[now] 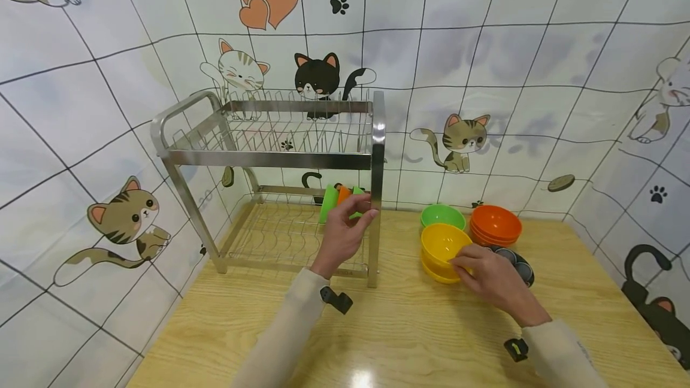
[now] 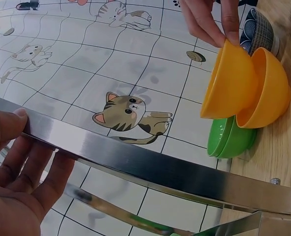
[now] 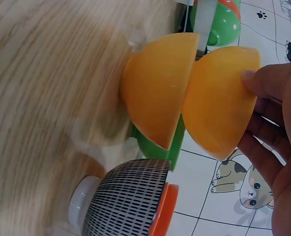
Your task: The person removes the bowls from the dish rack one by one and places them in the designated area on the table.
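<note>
My right hand (image 1: 493,277) pinches the rim of a yellow bowl (image 3: 221,98), thumb on the outside and fingers on the other side. That bowl is tilted over a second yellow bowl (image 3: 157,88), their rims close together. At the upright post of a two-tier metal dish rack (image 1: 275,160), my left hand (image 1: 347,229) has its thumb on one side and its fingers curled on the other. The post (image 2: 120,152) runs between them in the left wrist view. Green and orange bowls (image 1: 328,203) stand on edge on the lower tier, partly behind the left hand.
Behind the yellow bowls sit stacked green bowls (image 1: 442,215). Stacked orange bowls (image 1: 496,223) stand to their right, by the cat-print wall. A dark patterned bowl (image 3: 130,196) lies close to my right hand, partly covered by it in the head view.
</note>
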The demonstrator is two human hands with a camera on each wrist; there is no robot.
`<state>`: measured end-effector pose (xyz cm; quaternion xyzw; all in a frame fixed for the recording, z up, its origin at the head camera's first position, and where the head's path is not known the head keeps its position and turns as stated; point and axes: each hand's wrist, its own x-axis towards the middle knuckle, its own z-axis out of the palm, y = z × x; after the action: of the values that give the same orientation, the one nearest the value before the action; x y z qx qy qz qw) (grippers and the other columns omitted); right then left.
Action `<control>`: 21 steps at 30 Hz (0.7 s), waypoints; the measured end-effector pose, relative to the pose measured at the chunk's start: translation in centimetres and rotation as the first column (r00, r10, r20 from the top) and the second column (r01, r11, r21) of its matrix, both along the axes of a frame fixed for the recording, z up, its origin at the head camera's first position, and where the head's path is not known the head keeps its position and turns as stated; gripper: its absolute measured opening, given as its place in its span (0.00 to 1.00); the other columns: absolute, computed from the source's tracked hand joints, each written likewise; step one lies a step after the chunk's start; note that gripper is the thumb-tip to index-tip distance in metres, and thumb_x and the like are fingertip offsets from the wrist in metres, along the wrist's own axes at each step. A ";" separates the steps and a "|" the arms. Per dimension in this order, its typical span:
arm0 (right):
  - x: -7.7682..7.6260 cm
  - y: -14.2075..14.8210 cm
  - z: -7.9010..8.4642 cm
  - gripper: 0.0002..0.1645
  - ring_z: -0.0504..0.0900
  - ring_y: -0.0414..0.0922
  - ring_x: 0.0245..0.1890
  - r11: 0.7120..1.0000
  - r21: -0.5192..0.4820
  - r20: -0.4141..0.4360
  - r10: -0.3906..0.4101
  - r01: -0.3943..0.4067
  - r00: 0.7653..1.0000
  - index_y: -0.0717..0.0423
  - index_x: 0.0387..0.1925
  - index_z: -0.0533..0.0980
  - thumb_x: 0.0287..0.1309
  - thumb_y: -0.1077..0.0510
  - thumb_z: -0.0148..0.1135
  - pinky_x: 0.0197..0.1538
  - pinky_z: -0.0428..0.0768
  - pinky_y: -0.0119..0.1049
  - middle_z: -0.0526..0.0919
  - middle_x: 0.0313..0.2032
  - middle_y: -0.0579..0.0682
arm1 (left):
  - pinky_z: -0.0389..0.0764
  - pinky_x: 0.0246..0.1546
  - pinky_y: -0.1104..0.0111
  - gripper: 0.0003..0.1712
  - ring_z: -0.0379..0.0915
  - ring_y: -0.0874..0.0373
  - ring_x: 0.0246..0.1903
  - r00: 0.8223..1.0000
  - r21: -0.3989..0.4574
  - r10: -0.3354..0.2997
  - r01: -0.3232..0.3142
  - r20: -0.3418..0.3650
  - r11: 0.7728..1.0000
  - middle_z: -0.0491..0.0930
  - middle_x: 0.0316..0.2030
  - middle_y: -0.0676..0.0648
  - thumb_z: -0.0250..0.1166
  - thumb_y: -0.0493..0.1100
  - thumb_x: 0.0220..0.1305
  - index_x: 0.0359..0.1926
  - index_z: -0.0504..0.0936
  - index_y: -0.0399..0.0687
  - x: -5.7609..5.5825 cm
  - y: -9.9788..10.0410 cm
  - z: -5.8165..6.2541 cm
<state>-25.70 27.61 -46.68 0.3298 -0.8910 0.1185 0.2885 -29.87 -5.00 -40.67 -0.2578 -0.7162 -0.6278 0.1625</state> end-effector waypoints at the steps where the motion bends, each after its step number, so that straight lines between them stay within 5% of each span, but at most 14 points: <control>1: 0.0 0.0 -0.2 0.12 0.77 0.35 0.32 1.000 0.005 0.006 -0.010 0.010 1.000 0.51 0.32 0.88 0.43 0.64 0.82 0.34 0.84 0.33 0.83 0.34 0.41 | 0.86 0.51 0.58 0.18 0.83 0.48 0.46 1.000 -0.003 0.001 -0.001 0.002 1.000 0.85 0.44 0.39 0.65 0.38 0.71 0.60 0.80 0.43 0.0 0.0 0.0; 21: 0.3 -0.2 -1.8 0.13 0.79 0.37 0.34 0.998 0.041 0.075 -0.042 0.039 0.996 0.51 0.33 0.90 0.42 0.65 0.82 0.37 0.86 0.35 0.84 0.34 0.39 | 0.86 0.44 0.68 0.18 0.83 0.51 0.41 0.998 -0.004 0.030 -0.031 -0.051 1.000 0.85 0.40 0.39 0.66 0.39 0.71 0.59 0.80 0.43 -0.1 0.2 -0.5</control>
<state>-25.41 27.45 -48.45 0.3124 -0.9101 0.1075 0.2502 -29.95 -4.84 -41.19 -0.2632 -0.7173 -0.6166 0.1898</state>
